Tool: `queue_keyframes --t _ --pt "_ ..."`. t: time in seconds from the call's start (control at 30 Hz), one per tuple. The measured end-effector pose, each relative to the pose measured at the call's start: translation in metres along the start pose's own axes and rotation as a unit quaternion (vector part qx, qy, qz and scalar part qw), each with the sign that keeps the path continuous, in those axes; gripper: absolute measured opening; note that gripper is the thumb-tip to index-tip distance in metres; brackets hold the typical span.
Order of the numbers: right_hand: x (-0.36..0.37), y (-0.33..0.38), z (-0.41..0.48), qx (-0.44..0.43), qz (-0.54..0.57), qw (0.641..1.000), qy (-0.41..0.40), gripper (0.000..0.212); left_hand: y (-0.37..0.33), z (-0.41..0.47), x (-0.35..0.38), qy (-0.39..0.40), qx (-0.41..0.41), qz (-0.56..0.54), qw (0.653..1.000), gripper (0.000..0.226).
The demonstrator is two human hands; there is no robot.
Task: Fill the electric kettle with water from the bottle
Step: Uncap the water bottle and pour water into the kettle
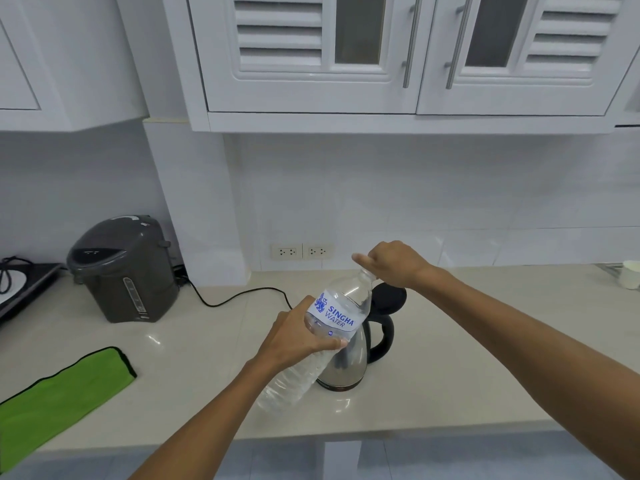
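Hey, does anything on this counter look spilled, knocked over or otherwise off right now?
Nothing stands out. The kettle stands upright on the dry counter; the left hand holds the tilted bottle while the right hand grips its neck.

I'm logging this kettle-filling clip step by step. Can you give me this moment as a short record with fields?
left hand: wrapped around the middle of the water bottle, holding it tilted above the counter
right hand: closed at the bottle's neck, over the cap area; the cap itself is hidden
electric kettle: steel, black handle, upright on the counter, behind the bottle, lid open
pouring: not yet begun
nearby: grey hot water dispenser at the left, green cloth at the counter's front edge
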State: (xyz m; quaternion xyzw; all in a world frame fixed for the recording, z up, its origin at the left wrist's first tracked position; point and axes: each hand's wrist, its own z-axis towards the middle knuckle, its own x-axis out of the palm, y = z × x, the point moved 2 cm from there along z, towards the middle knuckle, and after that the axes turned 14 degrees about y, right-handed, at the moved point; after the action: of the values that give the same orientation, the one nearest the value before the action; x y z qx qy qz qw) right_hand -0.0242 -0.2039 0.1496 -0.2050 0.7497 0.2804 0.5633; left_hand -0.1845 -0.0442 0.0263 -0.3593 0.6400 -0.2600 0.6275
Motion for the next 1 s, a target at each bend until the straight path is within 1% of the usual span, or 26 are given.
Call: queue_keyframes --t 0.1,0.23,0.33,0.43,0.53,0.63,0.7,0.73,0.8,0.87,0.93,1.0 --pt "0.0 0.002 -0.002 -0.028 0.022 0.999 0.0 0.056 0.001 -0.001 0.0 0.0 0.002 -0.004 1.0 0.067" --pt "0.003 -0.001 -0.004 -0.069 0.059 0.995 0.032 0.039 0.002 -0.002 -0.001 -0.005 0.0 -0.011 1.0 0.069" --pt "0.0 -0.003 -0.008 -0.118 0.112 0.985 0.058 0.035 0.001 -0.005 -0.002 -0.003 0.0 -0.028 1.0 0.069" --pt "-0.004 -0.009 -0.011 -0.166 0.174 0.969 0.051 0.03 0.0 -0.007 -0.003 0.003 0.006 -0.037 0.999 0.07" --pt "-0.008 -0.014 -0.015 -0.213 0.181 0.959 0.037 0.022 0.0 -0.009 -0.005 0.005 0.007 -0.042 0.999 0.071" --pt "-0.013 -0.017 -0.019 -0.243 0.248 0.935 0.068 0.022 0.001 -0.012 -0.007 0.0 0.004 -0.054 0.999 0.072" --pt "-0.017 -0.019 -0.022 -0.26 0.263 0.924 0.091 0.027 0.001 -0.014 -0.008 -0.001 0.001 -0.051 0.999 0.071" --pt "-0.019 -0.021 -0.022 -0.266 0.264 0.922 0.101 0.027 0.0 -0.015 -0.008 0.001 0.001 -0.047 0.999 0.07" --pt "-0.019 -0.022 -0.022 -0.25 0.26 0.927 0.104 0.022 0.0 -0.017 -0.008 0.005 -0.002 -0.041 0.999 0.069" --pt "-0.017 -0.017 -0.024 -0.217 0.213 0.95 0.077 0.019 -0.001 -0.018 -0.007 0.007 -0.006 -0.034 0.999 0.069" --pt "-0.013 -0.013 -0.021 -0.179 0.104 0.978 0.025 0.034 -0.005 -0.018 -0.007 0.005 -0.005 -0.031 0.999 0.07" --pt "-0.006 -0.007 -0.017 -0.161 0.046 0.986 -0.014 0.046 -0.009 -0.018 -0.007 -0.004 -0.004 -0.034 0.999 0.068"
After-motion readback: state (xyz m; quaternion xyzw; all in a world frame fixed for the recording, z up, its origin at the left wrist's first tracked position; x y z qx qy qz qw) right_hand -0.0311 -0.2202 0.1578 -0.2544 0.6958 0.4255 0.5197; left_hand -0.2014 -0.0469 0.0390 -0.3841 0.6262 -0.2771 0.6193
